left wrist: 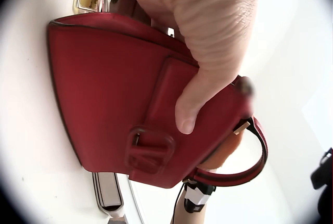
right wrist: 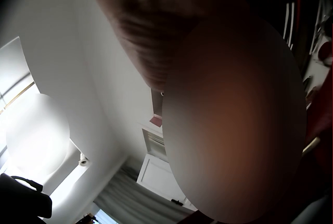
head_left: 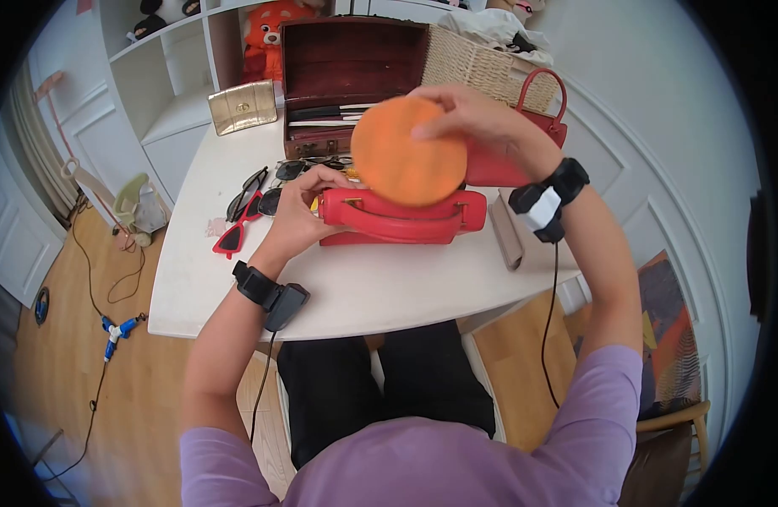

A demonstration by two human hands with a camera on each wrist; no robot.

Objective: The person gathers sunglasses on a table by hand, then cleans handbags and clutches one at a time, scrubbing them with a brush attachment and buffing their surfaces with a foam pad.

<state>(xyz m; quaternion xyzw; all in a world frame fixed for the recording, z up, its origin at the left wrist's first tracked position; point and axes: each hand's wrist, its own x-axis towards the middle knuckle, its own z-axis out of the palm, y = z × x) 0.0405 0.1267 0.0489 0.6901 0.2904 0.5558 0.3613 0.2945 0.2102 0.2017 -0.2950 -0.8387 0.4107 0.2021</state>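
My left hand (head_left: 297, 221) grips a small red handbag (head_left: 397, 232) by its left end on the white table. In the left wrist view the thumb lies along the front flap of the handbag (left wrist: 104, 88), beside its buckle, and the other fingers are hidden behind. The bag's carrying handle stands out at the top. My right hand (head_left: 473, 122) pinches a flat, round orange pad (head_left: 406, 160), thumb on its near face, close over the bag. The pad (right wrist: 234, 130) fills much of the right wrist view, dark and blurred.
Behind the bag stands an open brown chest (head_left: 355, 59) with slim items inside. A gold clutch (head_left: 243, 108), red sunglasses (head_left: 229, 241) and dark glasses lie to the left. On the right are a second red handbag (head_left: 494, 167), a beige wallet (head_left: 507, 232) and a wicker basket (head_left: 465, 63).
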